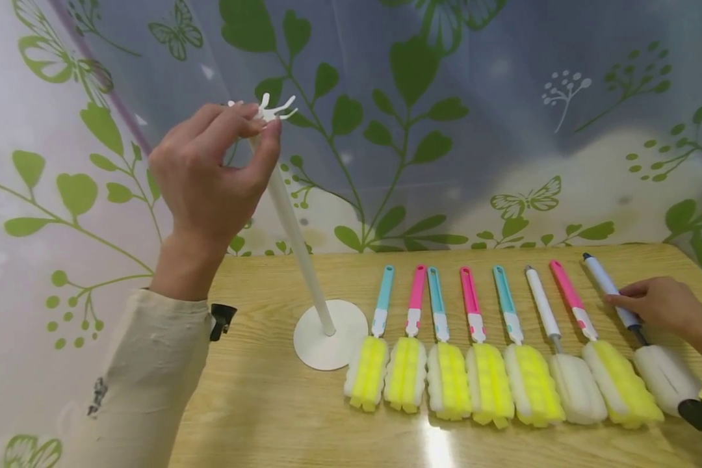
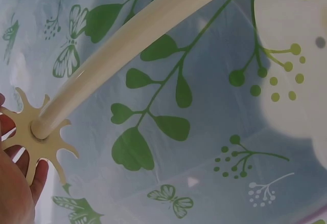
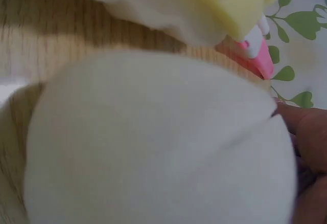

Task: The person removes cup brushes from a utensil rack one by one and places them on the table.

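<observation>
My left hand is raised and pinches the hooked top of a white stand. The stand's pole leans a little, its round base flat on the table. In the left wrist view, curved hooks spread around the pole's end, with fingers behind some of them. My right hand grips the pale blue-grey handle of the rightmost sponge bottle brush, which lies on the table. Its white sponge head fills much of the right wrist view and partly hides the fingers.
Several more sponge brushes lie in a row: yellow-and-white heads with blue or pink handles, and one white-headed brush with a white handle. The wooden table meets a leaf-patterned curtain at its back edge.
</observation>
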The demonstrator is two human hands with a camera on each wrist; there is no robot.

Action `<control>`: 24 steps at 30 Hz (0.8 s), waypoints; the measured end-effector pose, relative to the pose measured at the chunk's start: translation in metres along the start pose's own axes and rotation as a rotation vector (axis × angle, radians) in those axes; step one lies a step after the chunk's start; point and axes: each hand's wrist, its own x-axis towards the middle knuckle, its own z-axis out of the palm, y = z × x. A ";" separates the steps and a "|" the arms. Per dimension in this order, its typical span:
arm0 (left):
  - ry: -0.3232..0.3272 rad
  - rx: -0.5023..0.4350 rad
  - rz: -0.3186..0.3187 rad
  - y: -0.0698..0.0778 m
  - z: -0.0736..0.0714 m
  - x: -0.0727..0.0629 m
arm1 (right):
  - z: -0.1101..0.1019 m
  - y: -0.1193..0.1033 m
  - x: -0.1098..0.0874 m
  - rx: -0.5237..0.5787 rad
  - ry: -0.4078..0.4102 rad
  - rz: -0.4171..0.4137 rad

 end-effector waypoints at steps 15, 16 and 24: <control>-0.131 0.017 -0.014 0.012 -0.001 -0.011 | 0.003 0.009 -0.008 -0.023 -0.047 -0.023; -0.138 0.011 -0.010 0.013 0.000 -0.012 | 0.003 0.009 -0.009 -0.026 -0.057 -0.023; -0.131 0.060 0.003 0.013 -0.001 -0.024 | -0.004 0.002 -0.008 0.033 -0.105 -0.071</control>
